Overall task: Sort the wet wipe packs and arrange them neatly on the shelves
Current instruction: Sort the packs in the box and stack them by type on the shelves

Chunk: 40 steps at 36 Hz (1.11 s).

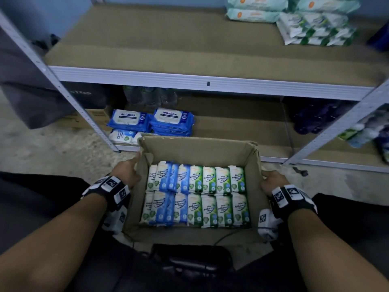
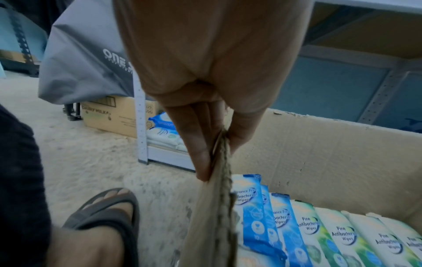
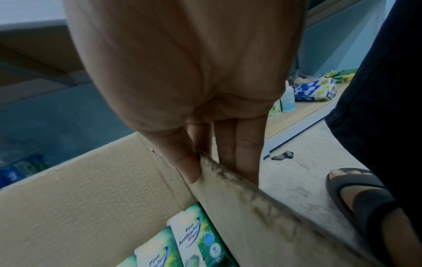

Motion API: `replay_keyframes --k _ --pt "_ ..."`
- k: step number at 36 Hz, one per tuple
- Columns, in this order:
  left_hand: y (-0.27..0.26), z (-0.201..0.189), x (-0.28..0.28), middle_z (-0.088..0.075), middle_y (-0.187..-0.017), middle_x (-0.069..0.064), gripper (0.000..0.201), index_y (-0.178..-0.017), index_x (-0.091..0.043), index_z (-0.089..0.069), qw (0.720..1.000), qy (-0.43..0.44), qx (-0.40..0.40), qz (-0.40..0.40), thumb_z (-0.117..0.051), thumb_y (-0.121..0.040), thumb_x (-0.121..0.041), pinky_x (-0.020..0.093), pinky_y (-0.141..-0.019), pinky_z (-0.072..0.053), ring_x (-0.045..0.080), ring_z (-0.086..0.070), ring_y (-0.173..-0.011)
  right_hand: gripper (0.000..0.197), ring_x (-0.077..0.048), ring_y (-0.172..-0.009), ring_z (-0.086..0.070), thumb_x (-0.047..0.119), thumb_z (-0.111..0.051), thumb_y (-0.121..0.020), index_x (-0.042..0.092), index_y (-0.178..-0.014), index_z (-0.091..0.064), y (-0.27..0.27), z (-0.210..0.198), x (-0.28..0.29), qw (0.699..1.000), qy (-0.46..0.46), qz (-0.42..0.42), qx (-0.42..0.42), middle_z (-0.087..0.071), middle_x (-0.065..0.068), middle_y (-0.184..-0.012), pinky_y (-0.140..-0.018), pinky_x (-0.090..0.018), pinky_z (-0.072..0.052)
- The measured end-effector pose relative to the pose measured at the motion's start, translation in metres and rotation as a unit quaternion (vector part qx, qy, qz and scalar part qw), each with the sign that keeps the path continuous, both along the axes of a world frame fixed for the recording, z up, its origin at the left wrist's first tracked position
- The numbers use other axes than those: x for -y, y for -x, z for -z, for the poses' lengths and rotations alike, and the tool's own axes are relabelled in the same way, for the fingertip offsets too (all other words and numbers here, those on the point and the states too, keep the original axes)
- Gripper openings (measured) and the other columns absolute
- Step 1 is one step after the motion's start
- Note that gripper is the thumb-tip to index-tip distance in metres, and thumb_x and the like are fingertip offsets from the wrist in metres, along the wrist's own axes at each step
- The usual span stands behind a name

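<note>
An open cardboard box (image 1: 200,149) sits on the floor between my knees, in front of the shelf unit. Two rows of small wipe packs stand in it: blue packs (image 1: 170,179) (image 2: 251,207) on the left, green pine packs (image 1: 216,180) (image 3: 196,236) on the right. My left hand (image 1: 126,171) (image 2: 214,144) pinches the box's left wall, thumb inside and fingers outside. My right hand (image 1: 271,180) (image 3: 219,162) pinches the right wall (image 3: 262,207) the same way. Blue antabax packs (image 1: 172,121) lie stacked on the bottom shelf at the left.
The middle shelf (image 1: 147,47) holds pale green packs (image 1: 254,9) and white-green packs (image 1: 315,30) at its back right. Grey uprights (image 1: 84,116) (image 1: 341,123) flank the bay. Another carton (image 2: 109,115) and a grey cover (image 2: 86,63) stand left. My sandalled feet (image 2: 107,213) (image 3: 356,189) flank the box.
</note>
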<state>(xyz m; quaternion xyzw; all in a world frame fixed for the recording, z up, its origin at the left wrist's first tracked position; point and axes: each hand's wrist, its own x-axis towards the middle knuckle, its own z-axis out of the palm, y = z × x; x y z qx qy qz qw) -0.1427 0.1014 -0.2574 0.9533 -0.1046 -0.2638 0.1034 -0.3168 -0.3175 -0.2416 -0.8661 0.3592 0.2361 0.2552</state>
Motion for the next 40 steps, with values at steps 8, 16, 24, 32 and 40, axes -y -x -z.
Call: replay_keyframes --k 8,16,24,32,40 --pt "0.003 0.017 -0.003 -0.066 -0.127 0.006 0.079 -0.157 -0.026 -0.013 0.998 0.008 -0.049 -0.035 -0.056 -0.092 -0.017 0.034 -0.082 -0.053 0.030 -0.061 -0.113 0.039 -0.032 -0.106 -0.064 0.022 -0.057 -0.087 0.029 -0.125 -0.062 -0.004 0.032 -0.007 0.998 0.054 -0.042 -0.009 -0.066 -0.007 -0.124 -0.088 -0.033 -0.053" --pt "0.001 0.019 -0.005 -0.065 -0.122 0.015 0.081 -0.157 -0.031 -0.003 0.992 0.027 -0.114 -0.037 -0.051 -0.096 -0.007 0.044 -0.079 -0.058 0.035 -0.065 -0.096 0.036 -0.033 -0.106 -0.063 0.025 -0.054 -0.088 0.029 -0.123 -0.063 -0.007 0.031 -0.008 0.990 0.084 -0.103 -0.039 -0.065 -0.008 -0.124 -0.090 -0.038 -0.054" --pt "0.006 0.011 0.001 -0.067 -0.114 0.020 0.077 -0.157 -0.020 -0.004 0.996 0.021 -0.086 0.016 -0.048 -0.095 -0.004 0.028 -0.069 -0.046 0.031 -0.064 -0.095 0.033 -0.035 -0.112 -0.060 0.024 -0.050 -0.100 0.015 -0.129 -0.063 0.011 0.023 -0.012 0.992 0.088 -0.075 -0.049 -0.063 -0.013 -0.128 -0.085 -0.031 -0.047" --pt "0.005 0.002 0.020 -0.056 -0.130 0.021 0.078 -0.155 -0.009 -0.014 0.999 -0.031 -0.012 -0.017 -0.056 -0.090 -0.011 0.041 -0.084 -0.052 0.038 -0.058 -0.110 0.041 -0.034 -0.103 -0.065 0.017 -0.059 -0.091 0.016 -0.132 -0.061 0.000 0.002 -0.013 0.994 0.103 -0.009 0.028 -0.071 -0.014 -0.111 -0.091 -0.039 -0.054" --pt "0.014 -0.005 0.079 -0.045 -0.142 0.014 0.064 -0.143 -0.009 -0.038 0.988 0.041 0.125 0.082 -0.063 -0.087 -0.027 0.043 -0.103 -0.039 0.036 -0.041 -0.123 0.027 -0.037 -0.089 -0.066 0.005 -0.055 -0.086 0.008 -0.109 -0.069 -0.033 -0.019 -0.047 0.964 0.148 -0.071 0.208 -0.070 -0.021 -0.096 -0.078 -0.036 -0.052"
